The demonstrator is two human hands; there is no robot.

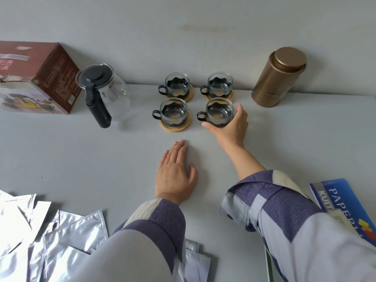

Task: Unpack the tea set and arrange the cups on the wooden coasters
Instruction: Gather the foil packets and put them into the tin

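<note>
Cups sit in a two-by-two block near the back of the grey table (81,155), and the right hand (231,127) is wrapped around the near right cup (219,113), thumb along its near side and fingers curled round its right side. Whether a coaster lies under this cup cannot be told, since the hand covers its base. The left hand (175,176) lies flat and spread on the table, palm down, holding nothing, a little nearer than the cups and apart from them. Both arms wear sleeves (284,216) in purple and pale grey blocks.

Just left of the held cup stands the near left cup (173,111) on a round wooden coaster (175,127). Behind them, close to the wall, stand the far left cup (177,85) and the far right cup (220,84), each on its own coaster. All four are clear glass in dark holders, with handles pointing left.

Farther left stands a glass teapot (105,92) with a black lid and black handle, and beyond it a brown cardboard box (38,78) against the wall. To the right of the cups stands a gold tin (278,77), upright with its lid on. Silver foil pouches (50,231) lie heaped at the near left edge, and a blue booklet (345,200) lies at the near right.
</note>
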